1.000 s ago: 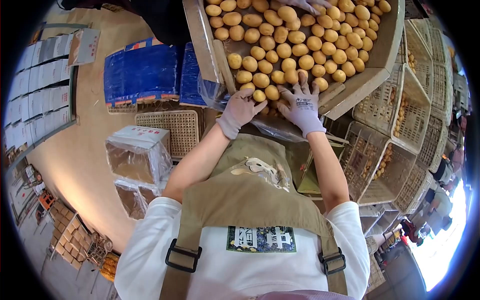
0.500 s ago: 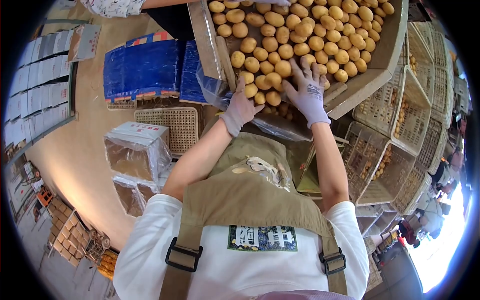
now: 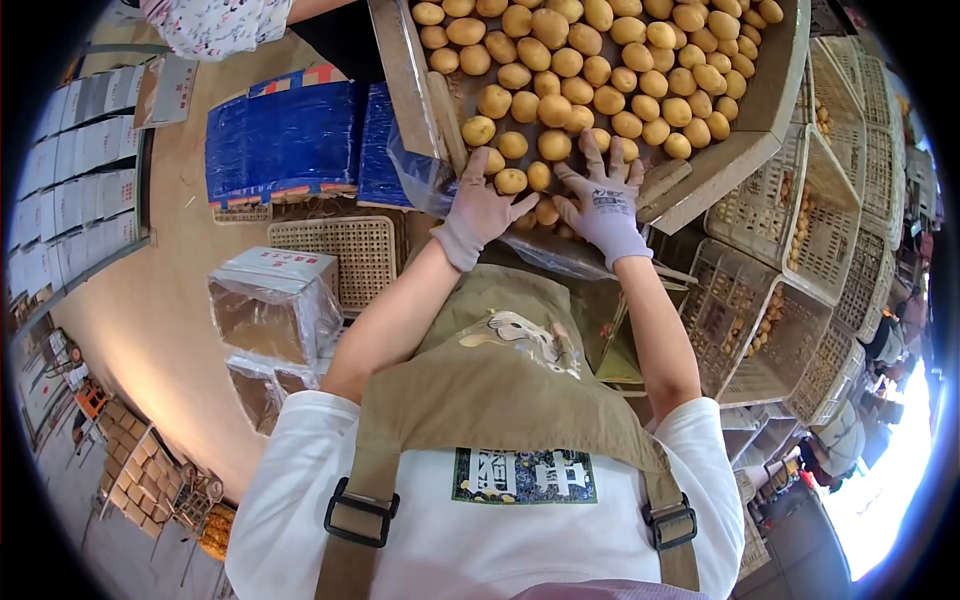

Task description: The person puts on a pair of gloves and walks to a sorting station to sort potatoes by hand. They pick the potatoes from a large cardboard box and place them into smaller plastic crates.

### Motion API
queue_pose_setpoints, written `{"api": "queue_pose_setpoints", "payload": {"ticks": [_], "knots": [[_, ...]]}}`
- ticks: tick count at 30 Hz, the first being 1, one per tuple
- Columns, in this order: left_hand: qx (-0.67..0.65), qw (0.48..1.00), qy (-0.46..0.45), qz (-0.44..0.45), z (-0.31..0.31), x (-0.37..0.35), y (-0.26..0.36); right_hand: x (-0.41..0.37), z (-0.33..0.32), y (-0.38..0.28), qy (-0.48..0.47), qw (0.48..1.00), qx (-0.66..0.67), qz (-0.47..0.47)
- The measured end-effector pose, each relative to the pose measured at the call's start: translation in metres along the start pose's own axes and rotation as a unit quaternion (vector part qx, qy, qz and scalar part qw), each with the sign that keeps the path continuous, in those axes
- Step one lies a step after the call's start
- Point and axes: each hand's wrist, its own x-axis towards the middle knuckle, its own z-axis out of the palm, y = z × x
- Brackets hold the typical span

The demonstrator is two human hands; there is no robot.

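Many round, yellow-brown potatoes (image 3: 600, 98) lie loose in a wooden-sided sorting tray (image 3: 715, 180). My left hand (image 3: 483, 212), in a pale thin glove, rests at the tray's near edge with thumb and fingers apart, its fingertips by the nearest potatoes. Beside it, my right hand (image 3: 604, 208) wears a matching glove with printing on the back. Its fingers spread forward and touch potatoes at the front of the tray. Between the hands, a few potatoes sit at the front opening above clear plastic sheeting (image 3: 545, 250). Neither hand is closed around anything.
Stacked plastic crates (image 3: 770, 225), some holding potatoes, stand on the right. To the left are a plastic-wrapped carton (image 3: 265, 300), a woven-pattern crate (image 3: 345, 255) and a blue-covered stack (image 3: 285, 140). Another person's floral sleeve (image 3: 220, 22) shows at upper left.
Several potatoes between my hands have gone from the near edge, leaving fewer there. My right hand has shifted slightly left and back toward me. The other person's gloved hand has left the tray's far side.
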Motion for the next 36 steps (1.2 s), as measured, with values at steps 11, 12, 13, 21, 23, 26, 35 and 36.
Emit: {"api": "queue_pose_setpoints", "payload": {"ticks": [11, 12, 13, 21, 23, 26, 35, 36], "knots": [[-0.009, 0.999, 0.033, 0.006, 0.02, 0.011, -0.012, -0.001, 0.03, -0.043, 0.104, 0.993, 0.027, -0.057], [-0.015, 0.999, 0.035, -0.007, 0.017, 0.011, -0.011, 0.006, 0.019, -0.046, 0.052, 0.998, 0.013, -0.035], [-0.021, 0.999, 0.038, -0.02, 0.014, 0.01, -0.01, 0.009, 0.009, -0.047, -0.003, 1.0, 0.0, -0.012], [-0.016, 0.999, 0.038, -0.03, 0.013, 0.012, -0.008, -0.056, -0.064, 0.104, 0.399, 0.91, 0.048, 0.103], [-0.012, 0.999, 0.018, -0.023, 0.011, 0.012, -0.012, -0.079, -0.091, 0.149, 0.428, 0.795, -0.209, 0.375], [-0.024, 0.991, 0.126, -0.039, 0.029, 0.01, -0.013, -0.054, -0.091, 0.112, 0.422, 0.889, 0.1, 0.147], [0.233, 0.971, 0.03, 0.051, -0.017, 0.007, -0.012, 0.029, -0.019, 0.024, 0.223, 0.952, 0.18, 0.105], [0.209, 0.975, 0.06, 0.048, -0.006, 0.004, -0.014, 0.029, -0.013, 0.011, 0.164, 0.974, 0.128, 0.085]]}}
